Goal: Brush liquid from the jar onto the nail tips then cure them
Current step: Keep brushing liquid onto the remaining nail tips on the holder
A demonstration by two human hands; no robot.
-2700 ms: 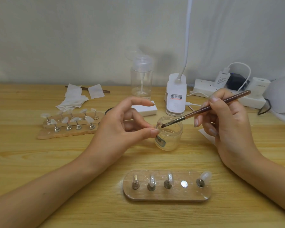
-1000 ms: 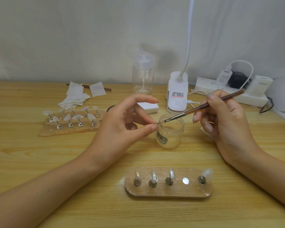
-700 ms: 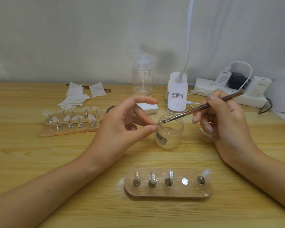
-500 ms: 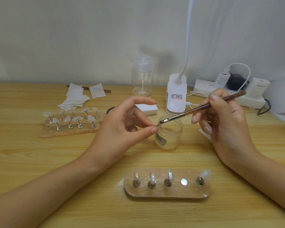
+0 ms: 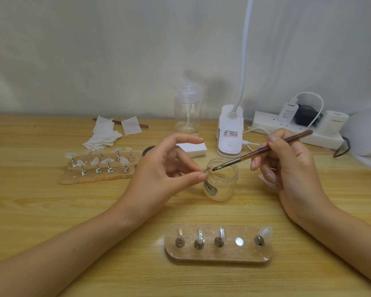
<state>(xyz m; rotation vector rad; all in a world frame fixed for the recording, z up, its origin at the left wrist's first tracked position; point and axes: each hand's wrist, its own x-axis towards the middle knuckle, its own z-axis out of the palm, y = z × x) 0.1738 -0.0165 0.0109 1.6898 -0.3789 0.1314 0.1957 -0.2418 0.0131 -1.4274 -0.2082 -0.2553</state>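
**Nail tip pinched over the open jar, brush bristles beside it**

The left hand (image 5: 159, 174) pinches a small, translucent nail tip (image 5: 206, 168) between thumb and a curled finger, with its forefinger arched above. The tip sits at the near-left rim of the small clear round jar (image 5: 221, 185). The jar stands lidless on the pale, grained wooden bench (image 5: 51, 211) and has a faded label on its side.

The right hand (image 5: 287, 168) has its fingers curled round a slim brown-handled brush (image 5: 253, 153) with a metal ferrule, holding it like a pen. The flat, dark bristles slant down over the jar's mouth, just beside the pinched tip. Whether they touch it cannot be told.

In front lies an oblong, round-ended holder board (image 5: 223, 256) with a row of five metal pegs. The three on the left carry narrow glossy pieces, the fourth shows only a flat shiny disc, and the rightmost bears a milky, rounded tip (image 5: 266, 232).

To the far left, a second holder (image 5: 99, 179) carries two rows of pale tips on metal stems. Crumpled white wipes (image 5: 103, 133) lie behind it. A clear pump bottle (image 5: 187, 112) and a smooth white lamp base (image 5: 230, 131) stand by the wall.
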